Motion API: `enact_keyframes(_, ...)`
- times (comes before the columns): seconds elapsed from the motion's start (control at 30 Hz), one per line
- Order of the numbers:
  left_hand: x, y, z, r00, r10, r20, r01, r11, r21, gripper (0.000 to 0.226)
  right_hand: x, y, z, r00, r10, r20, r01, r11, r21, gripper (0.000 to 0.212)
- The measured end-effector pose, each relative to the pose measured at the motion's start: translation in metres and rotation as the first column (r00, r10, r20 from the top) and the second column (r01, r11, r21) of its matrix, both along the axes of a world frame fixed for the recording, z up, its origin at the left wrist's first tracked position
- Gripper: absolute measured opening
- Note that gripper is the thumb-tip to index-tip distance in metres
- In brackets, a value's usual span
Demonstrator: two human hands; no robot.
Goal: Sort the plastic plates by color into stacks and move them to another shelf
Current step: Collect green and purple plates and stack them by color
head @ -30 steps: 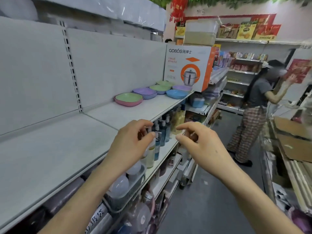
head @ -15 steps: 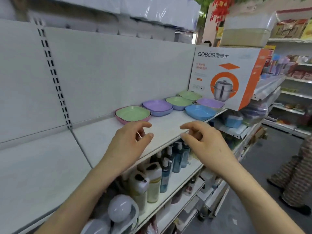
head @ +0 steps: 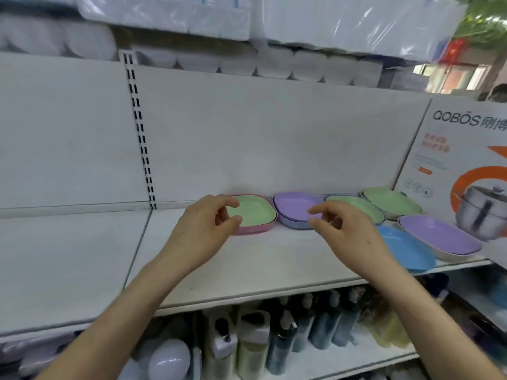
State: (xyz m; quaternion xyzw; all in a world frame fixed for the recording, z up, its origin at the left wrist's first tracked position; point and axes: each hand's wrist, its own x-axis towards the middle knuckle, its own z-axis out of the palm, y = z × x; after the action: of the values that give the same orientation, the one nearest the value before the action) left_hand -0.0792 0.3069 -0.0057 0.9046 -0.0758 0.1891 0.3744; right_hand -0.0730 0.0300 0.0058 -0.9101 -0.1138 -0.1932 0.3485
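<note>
Plastic plates (head: pixel 255 212) behind left hand (head: pixel 203 229), right hand (head: pixel 347 233) — grips half-curled, empty.

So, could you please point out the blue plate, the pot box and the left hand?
blue plate (head: pixel 408 249): head view, its inner floor.
pot box (head: pixel 450 144): head view, white front face.
left hand (head: pixel 197 231): head view, back of hand.

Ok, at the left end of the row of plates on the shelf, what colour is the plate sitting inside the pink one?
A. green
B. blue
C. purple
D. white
A: the green plate lies nested in the pink plate, whose rim shows around its edge.
</note>
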Motion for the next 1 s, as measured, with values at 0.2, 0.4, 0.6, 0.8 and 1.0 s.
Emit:
enact_keyframes(0.2,0.039,0.010,0.011,0.997,0.076,-0.014,-0.073,0.982,0.173,0.024,0.062,-0.027,0.004,0.999,-0.034,-0.026,0.032,0.998,-0.049,0.004)
enact_keyframes(0.4,0.073,0.014,0.014,0.987,0.111,-0.119,-0.069,0.948,0.310,0.028,0.116,-0.043,0.001,0.993,-0.078,-0.090,0.052,0.965,-0.257,0.011)
enact_keyframes(0.6,0.092,0.008,0.005,0.943,0.208,-0.261,-0.069,0.886,0.458,0.069,0.150,-0.042,-0.002,0.971,-0.145,-0.190,0.045,0.892,-0.450,0.027)
enact_keyframes(0.8,0.100,0.002,0.004,0.911,0.305,-0.277,-0.148,0.869,0.472,0.078,0.160,-0.046,0.007,0.958,-0.151,-0.243,-0.011,0.831,-0.557,0.040)
enact_keyframes(1.0,0.102,-0.002,-0.003,0.892,0.328,-0.310,-0.170,0.881,0.442,0.079,0.167,-0.050,0.003,0.953,-0.114,-0.279,-0.056,0.843,-0.535,0.045)
